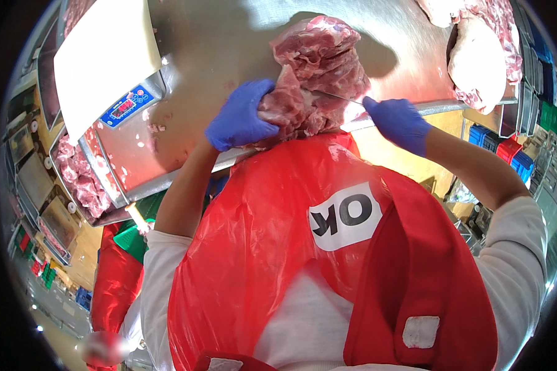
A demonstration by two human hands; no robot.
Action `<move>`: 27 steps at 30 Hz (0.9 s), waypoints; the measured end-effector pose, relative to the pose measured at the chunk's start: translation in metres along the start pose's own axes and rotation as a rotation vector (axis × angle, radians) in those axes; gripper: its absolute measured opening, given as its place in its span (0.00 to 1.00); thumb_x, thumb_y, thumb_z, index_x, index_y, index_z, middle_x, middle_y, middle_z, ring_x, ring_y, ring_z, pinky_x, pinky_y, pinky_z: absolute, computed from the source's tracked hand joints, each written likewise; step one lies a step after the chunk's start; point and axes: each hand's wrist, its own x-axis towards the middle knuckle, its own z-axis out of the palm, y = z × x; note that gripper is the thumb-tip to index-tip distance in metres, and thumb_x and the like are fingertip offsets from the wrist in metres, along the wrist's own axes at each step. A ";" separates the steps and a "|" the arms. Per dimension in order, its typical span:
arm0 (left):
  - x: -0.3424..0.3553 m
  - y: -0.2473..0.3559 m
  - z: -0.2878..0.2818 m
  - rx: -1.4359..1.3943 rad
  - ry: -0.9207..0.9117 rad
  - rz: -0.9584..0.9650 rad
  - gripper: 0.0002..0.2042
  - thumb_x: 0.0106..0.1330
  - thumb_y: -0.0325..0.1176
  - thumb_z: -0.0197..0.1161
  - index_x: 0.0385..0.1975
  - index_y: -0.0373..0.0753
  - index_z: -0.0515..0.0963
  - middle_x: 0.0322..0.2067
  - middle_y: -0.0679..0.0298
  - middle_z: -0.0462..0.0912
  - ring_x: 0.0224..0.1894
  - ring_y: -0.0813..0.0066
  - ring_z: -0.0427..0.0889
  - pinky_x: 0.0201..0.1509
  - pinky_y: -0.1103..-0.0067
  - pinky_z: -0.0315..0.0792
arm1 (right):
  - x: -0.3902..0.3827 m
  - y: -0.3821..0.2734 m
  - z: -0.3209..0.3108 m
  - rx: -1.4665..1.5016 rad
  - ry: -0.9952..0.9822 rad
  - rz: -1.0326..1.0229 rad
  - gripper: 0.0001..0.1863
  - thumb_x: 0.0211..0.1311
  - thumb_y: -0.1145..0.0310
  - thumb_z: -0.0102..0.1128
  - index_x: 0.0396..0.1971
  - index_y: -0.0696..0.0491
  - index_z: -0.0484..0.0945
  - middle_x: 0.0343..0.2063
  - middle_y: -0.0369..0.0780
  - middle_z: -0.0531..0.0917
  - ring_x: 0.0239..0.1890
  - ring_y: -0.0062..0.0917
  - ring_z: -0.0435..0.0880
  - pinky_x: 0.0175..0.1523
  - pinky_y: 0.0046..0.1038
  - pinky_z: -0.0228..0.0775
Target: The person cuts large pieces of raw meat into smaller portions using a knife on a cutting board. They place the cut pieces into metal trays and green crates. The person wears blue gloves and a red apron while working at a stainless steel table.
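A large piece of raw red meat (315,68) lies at the front edge of the steel table (223,37), just beyond my red apron. My left hand (244,117), in a blue glove, grips a flap of this meat on its left side, fingers curled round it. My right hand (396,123), also gloved in blue, is closed on a knife (353,101), whose thin blade reaches leftward into the middle of the meat; its tip is hidden there and most of the handle is inside my fingers.
A scale (127,104) with a white board (105,55) stands left, above a tray of meat pieces (80,173). More meat cuts (476,62) lie at the right. Coloured crates (507,151) stand beyond. Another person in a red apron (108,278) is at lower left.
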 end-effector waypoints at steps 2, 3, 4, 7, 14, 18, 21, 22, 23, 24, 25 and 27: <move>-0.010 -0.016 -0.004 -0.152 0.027 -0.110 0.36 0.43 0.41 0.74 0.55 0.32 0.72 0.50 0.49 0.79 0.52 0.53 0.79 0.56 0.67 0.74 | -0.014 0.017 -0.019 -0.107 -0.007 -0.140 0.15 0.62 0.75 0.51 0.49 0.53 0.69 0.22 0.49 0.81 0.25 0.46 0.83 0.28 0.46 0.72; -0.012 -0.019 -0.011 -0.224 0.043 -0.163 0.37 0.43 0.40 0.74 0.57 0.32 0.72 0.52 0.50 0.79 0.53 0.55 0.80 0.57 0.68 0.73 | -0.016 0.019 -0.018 -0.088 0.089 -0.138 0.14 0.62 0.75 0.51 0.48 0.52 0.69 0.22 0.49 0.81 0.26 0.46 0.84 0.28 0.45 0.72; -0.012 -0.022 -0.018 -0.259 -0.015 -0.184 0.38 0.43 0.39 0.75 0.57 0.32 0.71 0.53 0.50 0.78 0.54 0.56 0.79 0.59 0.68 0.73 | -0.017 0.020 -0.016 -0.069 0.185 -0.136 0.14 0.62 0.75 0.51 0.48 0.51 0.69 0.22 0.49 0.80 0.27 0.46 0.84 0.28 0.45 0.72; -0.011 -0.028 -0.034 -0.259 -0.121 -0.218 0.39 0.42 0.39 0.76 0.58 0.32 0.70 0.56 0.50 0.77 0.56 0.58 0.78 0.61 0.69 0.72 | 0.010 0.025 0.004 0.119 0.207 -0.097 0.13 0.63 0.74 0.50 0.47 0.51 0.69 0.23 0.48 0.80 0.30 0.46 0.84 0.30 0.44 0.73; -0.026 -0.013 -0.023 0.014 -0.053 -0.102 0.37 0.43 0.44 0.77 0.55 0.33 0.72 0.51 0.49 0.76 0.54 0.51 0.76 0.61 0.66 0.70 | 0.122 -0.051 -0.002 0.229 0.318 -0.266 0.12 0.62 0.71 0.50 0.45 0.56 0.71 0.31 0.51 0.83 0.36 0.48 0.84 0.38 0.45 0.76; -0.028 0.004 -0.024 0.062 -0.046 -0.036 0.32 0.45 0.42 0.75 0.51 0.35 0.73 0.47 0.50 0.77 0.51 0.48 0.76 0.58 0.65 0.70 | 0.116 -0.049 -0.011 0.082 0.195 -0.330 0.12 0.64 0.68 0.50 0.44 0.57 0.73 0.32 0.51 0.83 0.37 0.48 0.85 0.39 0.45 0.77; -0.029 0.013 -0.024 0.041 -0.087 -0.008 0.28 0.45 0.39 0.74 0.47 0.36 0.74 0.43 0.50 0.76 0.47 0.47 0.75 0.54 0.64 0.71 | 0.089 -0.007 0.009 0.014 0.154 -0.317 0.11 0.65 0.69 0.49 0.44 0.57 0.73 0.32 0.51 0.83 0.38 0.48 0.85 0.39 0.45 0.77; -0.031 0.016 -0.022 0.040 -0.084 0.018 0.27 0.45 0.39 0.74 0.45 0.36 0.73 0.42 0.50 0.76 0.47 0.46 0.74 0.53 0.63 0.71 | 0.075 0.006 0.009 0.018 0.107 -0.277 0.11 0.66 0.69 0.50 0.45 0.56 0.73 0.30 0.51 0.83 0.36 0.47 0.85 0.38 0.44 0.77; -0.029 0.019 -0.022 0.049 -0.083 0.048 0.26 0.45 0.38 0.74 0.43 0.36 0.73 0.41 0.50 0.75 0.46 0.46 0.74 0.51 0.63 0.71 | 0.061 0.018 0.008 0.025 0.071 -0.234 0.10 0.67 0.69 0.50 0.45 0.55 0.73 0.28 0.50 0.83 0.35 0.46 0.86 0.36 0.44 0.77; -0.032 0.020 -0.022 0.053 -0.084 0.077 0.25 0.44 0.38 0.74 0.42 0.36 0.73 0.40 0.50 0.75 0.45 0.46 0.74 0.50 0.62 0.71 | 0.047 0.028 0.009 -0.034 0.040 -0.200 0.10 0.67 0.68 0.50 0.45 0.55 0.73 0.27 0.49 0.83 0.34 0.45 0.86 0.35 0.44 0.77; -0.032 0.019 -0.021 0.039 -0.056 0.082 0.24 0.45 0.38 0.74 0.41 0.36 0.73 0.40 0.50 0.75 0.45 0.46 0.74 0.50 0.62 0.71 | 0.035 0.041 0.010 -0.096 0.013 -0.164 0.10 0.67 0.68 0.51 0.45 0.54 0.73 0.26 0.48 0.83 0.32 0.44 0.86 0.34 0.43 0.77; -0.034 0.016 -0.016 0.007 -0.006 0.085 0.23 0.45 0.38 0.73 0.39 0.36 0.72 0.39 0.51 0.76 0.44 0.46 0.74 0.49 0.62 0.71 | 0.029 0.053 0.015 -0.151 0.055 -0.168 0.10 0.67 0.68 0.52 0.45 0.54 0.73 0.24 0.46 0.82 0.29 0.43 0.86 0.32 0.43 0.76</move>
